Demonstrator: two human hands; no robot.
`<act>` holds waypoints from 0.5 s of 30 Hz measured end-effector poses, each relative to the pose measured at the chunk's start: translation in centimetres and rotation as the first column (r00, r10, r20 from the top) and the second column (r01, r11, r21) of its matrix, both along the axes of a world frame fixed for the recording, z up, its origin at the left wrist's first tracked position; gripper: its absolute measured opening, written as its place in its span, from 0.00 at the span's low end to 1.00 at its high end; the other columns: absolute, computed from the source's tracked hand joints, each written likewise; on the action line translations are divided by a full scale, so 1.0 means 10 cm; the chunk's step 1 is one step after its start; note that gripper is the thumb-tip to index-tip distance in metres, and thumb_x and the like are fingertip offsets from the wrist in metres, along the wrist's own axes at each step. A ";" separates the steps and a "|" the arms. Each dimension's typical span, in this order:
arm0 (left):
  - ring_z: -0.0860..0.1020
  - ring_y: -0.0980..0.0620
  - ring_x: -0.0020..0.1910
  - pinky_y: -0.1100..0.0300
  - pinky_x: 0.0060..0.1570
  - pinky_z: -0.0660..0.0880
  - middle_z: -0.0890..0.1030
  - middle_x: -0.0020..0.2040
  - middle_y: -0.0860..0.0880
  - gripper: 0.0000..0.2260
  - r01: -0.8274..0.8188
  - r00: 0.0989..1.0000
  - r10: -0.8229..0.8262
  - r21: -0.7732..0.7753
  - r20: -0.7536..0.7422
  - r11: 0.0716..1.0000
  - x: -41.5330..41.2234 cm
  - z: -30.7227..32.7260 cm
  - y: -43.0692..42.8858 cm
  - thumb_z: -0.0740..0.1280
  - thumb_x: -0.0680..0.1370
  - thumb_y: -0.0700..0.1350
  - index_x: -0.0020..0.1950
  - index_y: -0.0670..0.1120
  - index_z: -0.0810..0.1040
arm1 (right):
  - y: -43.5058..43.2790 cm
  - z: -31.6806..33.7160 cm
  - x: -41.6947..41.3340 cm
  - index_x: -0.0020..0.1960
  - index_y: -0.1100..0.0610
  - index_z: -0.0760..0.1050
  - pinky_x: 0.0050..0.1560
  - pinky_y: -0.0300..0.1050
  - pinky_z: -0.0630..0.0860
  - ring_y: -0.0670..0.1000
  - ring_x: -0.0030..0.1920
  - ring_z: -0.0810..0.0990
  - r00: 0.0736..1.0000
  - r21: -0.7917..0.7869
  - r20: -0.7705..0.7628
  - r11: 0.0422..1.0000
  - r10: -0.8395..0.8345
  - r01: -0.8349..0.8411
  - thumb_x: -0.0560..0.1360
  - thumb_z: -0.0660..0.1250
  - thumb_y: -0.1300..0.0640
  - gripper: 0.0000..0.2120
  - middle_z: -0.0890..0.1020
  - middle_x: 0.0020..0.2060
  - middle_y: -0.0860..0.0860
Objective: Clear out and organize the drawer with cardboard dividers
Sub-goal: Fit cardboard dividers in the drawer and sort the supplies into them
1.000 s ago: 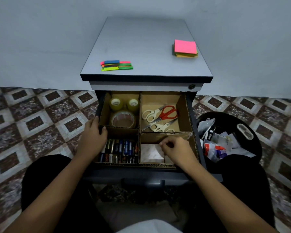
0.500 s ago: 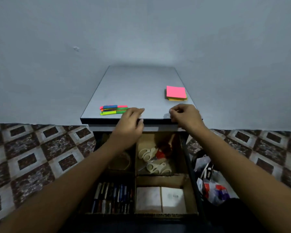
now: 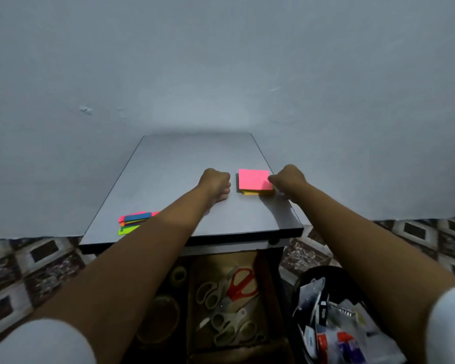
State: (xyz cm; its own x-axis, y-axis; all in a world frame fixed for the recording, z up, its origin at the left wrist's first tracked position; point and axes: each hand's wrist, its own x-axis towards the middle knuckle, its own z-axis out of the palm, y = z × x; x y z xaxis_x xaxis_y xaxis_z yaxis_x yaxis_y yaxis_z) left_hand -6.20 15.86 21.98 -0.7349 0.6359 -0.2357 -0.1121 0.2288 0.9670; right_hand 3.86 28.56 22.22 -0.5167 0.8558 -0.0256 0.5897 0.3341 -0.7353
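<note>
Left grip (image 3: 216, 183), a closed empty fist, rests on the worktop (image 3: 174, 174); right grip (image 3: 286, 179) pinches the pink sticky-note pad (image 3: 252, 179) between them. The open drawer (image 3: 216, 264) lies below both, nearer the person.

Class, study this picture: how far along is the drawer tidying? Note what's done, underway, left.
Done: red and white scissors and clear tape rolls sit in separate cardboard compartments. Underway: left hand and right hand flank the pink square sticky-note pad on the grey cabinet top. Left: pad and multicoloured paper flags lie unsorted there.
</note>
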 end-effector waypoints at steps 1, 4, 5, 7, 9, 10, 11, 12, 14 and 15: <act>0.57 0.53 0.28 0.61 0.30 0.55 0.59 0.32 0.48 0.14 -0.002 1.000 0.002 -0.003 0.011 1.000 -0.01 -0.01 0.07 0.53 0.75 0.31 0.37 0.49 0.58 | 0.05 -0.02 -0.03 0.32 0.60 0.64 0.38 0.47 0.73 0.57 0.42 0.73 1.000 -0.026 -0.009 1.000 -0.006 0.006 0.74 0.63 0.63 0.13 0.73 0.34 0.58; 0.62 0.52 0.28 0.61 0.32 0.63 0.63 0.31 0.47 0.13 -0.026 1.000 0.026 -0.011 0.017 1.000 -0.03 -0.03 0.25 0.54 0.76 0.32 0.34 0.46 0.61 | 0.15 -0.08 -0.10 0.33 0.60 0.65 0.34 0.50 0.75 0.58 0.41 0.73 0.999 -0.084 -0.037 0.996 -0.023 0.020 0.74 0.63 0.64 0.13 0.71 0.32 0.57; 0.66 0.52 0.28 0.62 0.33 0.67 0.67 0.31 0.46 0.12 -0.031 0.999 0.031 -0.018 0.017 0.999 -0.04 -0.02 0.30 0.55 0.76 0.32 0.34 0.44 0.63 | 0.17 -0.08 -0.12 0.32 0.60 0.65 0.36 0.52 0.77 0.59 0.42 0.73 0.999 -0.091 -0.041 0.996 -0.029 0.026 0.74 0.63 0.64 0.13 0.70 0.31 0.56; 0.72 0.51 0.31 0.62 0.34 0.72 0.72 0.33 0.45 0.10 -0.037 0.999 0.038 -0.030 0.017 0.999 -0.05 -0.03 0.38 0.56 0.77 0.34 0.36 0.42 0.66 | 0.20 -0.09 -0.16 0.32 0.60 0.65 0.43 0.56 0.79 0.59 0.42 0.74 0.998 -0.110 -0.047 0.993 -0.041 0.036 0.73 0.65 0.64 0.13 0.69 0.31 0.56; 0.73 0.51 0.32 0.60 0.32 0.74 0.72 0.34 0.45 0.09 -0.053 0.998 0.054 -0.029 0.016 0.998 -0.06 -0.03 0.44 0.56 0.77 0.34 0.37 0.42 0.67 | 0.23 -0.10 -0.19 0.33 0.60 0.65 0.45 0.54 0.78 0.58 0.42 0.74 0.997 -0.158 -0.066 0.987 -0.051 0.040 0.72 0.66 0.65 0.13 0.70 0.32 0.56; 0.73 0.50 0.32 0.59 0.33 0.75 0.72 0.34 0.45 0.09 -0.062 0.998 0.062 -0.025 0.018 0.998 -0.06 -0.03 0.46 0.56 0.77 0.34 0.37 0.42 0.67 | 0.24 -0.10 -0.20 0.33 0.60 0.65 0.45 0.53 0.78 0.58 0.42 0.74 0.996 -0.183 -0.067 0.982 -0.058 0.045 0.72 0.67 0.65 0.13 0.71 0.32 0.57; 0.73 0.50 0.31 0.58 0.35 0.75 0.72 0.34 0.45 0.10 -0.068 0.997 0.068 -0.020 0.024 0.997 -0.07 -0.03 0.48 0.56 0.77 0.33 0.37 0.42 0.67 | 0.24 -0.10 -0.21 0.33 0.60 0.66 0.45 0.53 0.77 0.58 0.42 0.74 0.996 -0.209 -0.063 0.977 -0.065 0.051 0.71 0.67 0.66 0.13 0.72 0.33 0.58; 0.73 0.49 0.31 0.56 0.37 0.76 0.72 0.34 0.44 0.10 -0.069 0.997 0.070 -0.015 0.037 0.998 -0.07 -0.03 0.49 0.56 0.77 0.33 0.36 0.41 0.66 | 0.24 -0.09 -0.21 0.33 0.61 0.66 0.44 0.52 0.77 0.58 0.42 0.75 0.996 -0.233 -0.057 0.971 -0.073 0.058 0.70 0.67 0.68 0.12 0.72 0.33 0.58; 0.73 0.48 0.30 0.53 0.39 0.77 0.72 0.33 0.43 0.10 -0.060 0.995 0.059 0.004 0.077 0.998 -0.06 -0.01 0.47 0.54 0.77 0.32 0.36 0.40 0.66 | 0.23 -0.07 -0.20 0.33 0.61 0.66 0.38 0.49 0.76 0.58 0.42 0.74 0.993 -0.293 -0.068 0.953 -0.101 0.077 0.70 0.67 0.70 0.12 0.72 0.34 0.58; 0.74 0.47 0.31 0.52 0.39 0.77 0.73 0.34 0.42 0.10 -0.054 0.994 0.053 0.013 0.099 0.998 -0.05 0.00 0.46 0.54 0.77 0.32 0.37 0.40 0.66 | 0.23 -0.06 -0.20 0.33 0.61 0.66 0.34 0.48 0.74 0.57 0.43 0.74 0.990 -0.326 -0.080 0.942 -0.119 0.087 0.70 0.67 0.69 0.13 0.72 0.35 0.58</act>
